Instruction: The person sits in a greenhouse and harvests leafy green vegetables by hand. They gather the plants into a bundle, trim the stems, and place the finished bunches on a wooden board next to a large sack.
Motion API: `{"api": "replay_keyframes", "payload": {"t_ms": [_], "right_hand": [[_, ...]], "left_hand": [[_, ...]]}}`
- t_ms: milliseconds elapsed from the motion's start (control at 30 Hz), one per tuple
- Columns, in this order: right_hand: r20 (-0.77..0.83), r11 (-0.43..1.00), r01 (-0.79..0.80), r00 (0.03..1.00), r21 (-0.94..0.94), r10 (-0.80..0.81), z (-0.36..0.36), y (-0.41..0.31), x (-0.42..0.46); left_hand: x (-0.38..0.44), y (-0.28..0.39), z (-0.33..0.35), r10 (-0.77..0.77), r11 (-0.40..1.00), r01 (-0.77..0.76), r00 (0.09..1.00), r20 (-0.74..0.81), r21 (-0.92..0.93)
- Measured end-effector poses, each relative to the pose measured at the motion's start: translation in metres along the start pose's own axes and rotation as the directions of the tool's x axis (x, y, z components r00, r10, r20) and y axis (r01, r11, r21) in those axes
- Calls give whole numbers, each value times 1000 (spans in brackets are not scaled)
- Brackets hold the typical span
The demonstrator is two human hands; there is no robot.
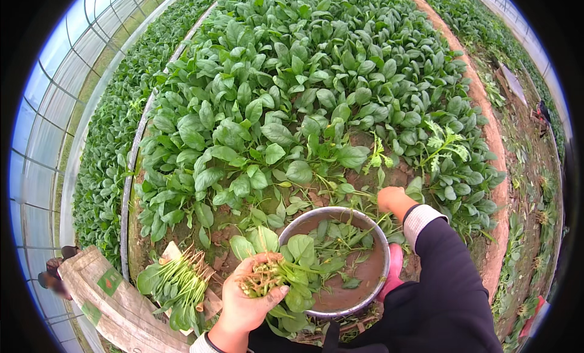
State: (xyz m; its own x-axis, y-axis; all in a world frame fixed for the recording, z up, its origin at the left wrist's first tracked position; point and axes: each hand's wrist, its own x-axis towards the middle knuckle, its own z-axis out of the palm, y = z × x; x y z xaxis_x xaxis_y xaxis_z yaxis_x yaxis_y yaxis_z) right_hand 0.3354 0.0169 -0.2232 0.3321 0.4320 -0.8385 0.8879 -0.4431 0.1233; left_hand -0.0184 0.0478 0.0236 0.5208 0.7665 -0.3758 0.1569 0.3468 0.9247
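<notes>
My left hand (248, 303) is closed around a bunch of leafy greens (301, 280) that look like spinach. Their pale roots show between my thumb and fingers, and the leaves hang towards a round metal basin (340, 298). Loose leaves and stems (337, 236) lie inside that basin. Just beyond its right rim, my right hand (393, 200) reaches down among low plants at the edge of the growing bed (283, 102). Its fingertips are hidden, so whether it grips a stem does not show.
Left of the basin lies a pile of picked greens (182, 280) with roots aligned, beside a woven sack (109, 293). A pink boot (393, 271) touches the basin's right side. A bare soil strip (490, 147) runs along the right; a pale edging (137, 147) borders the left.
</notes>
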Motion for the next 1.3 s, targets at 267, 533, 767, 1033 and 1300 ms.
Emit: {"api": "replay_keyframes", "payload": {"t_ms": [267,533,767,1033,1300], "right_hand": [[-422,46,495,782,868,-459,-51,29,-138],[-755,-190,733,650,653,-87,-57,9,-245],[-863,-595,695,505,403,6,-42,-47,-286],[-813,-759,385,489,526,-316,-39,-110,-316],[-662,-587,392,657,709,-362,-68,-82,-298]], "left_hand": [[-31,2,13,175,984,-174,984,41,-23],[-42,-10,16,164,954,-132,982,99,-269],[-45,-3,9,163,936,-62,949,272,-345],[-30,-9,7,270,861,-68,901,340,-503],[-26,-6,-17,321,925,-291,943,91,-245]]}}
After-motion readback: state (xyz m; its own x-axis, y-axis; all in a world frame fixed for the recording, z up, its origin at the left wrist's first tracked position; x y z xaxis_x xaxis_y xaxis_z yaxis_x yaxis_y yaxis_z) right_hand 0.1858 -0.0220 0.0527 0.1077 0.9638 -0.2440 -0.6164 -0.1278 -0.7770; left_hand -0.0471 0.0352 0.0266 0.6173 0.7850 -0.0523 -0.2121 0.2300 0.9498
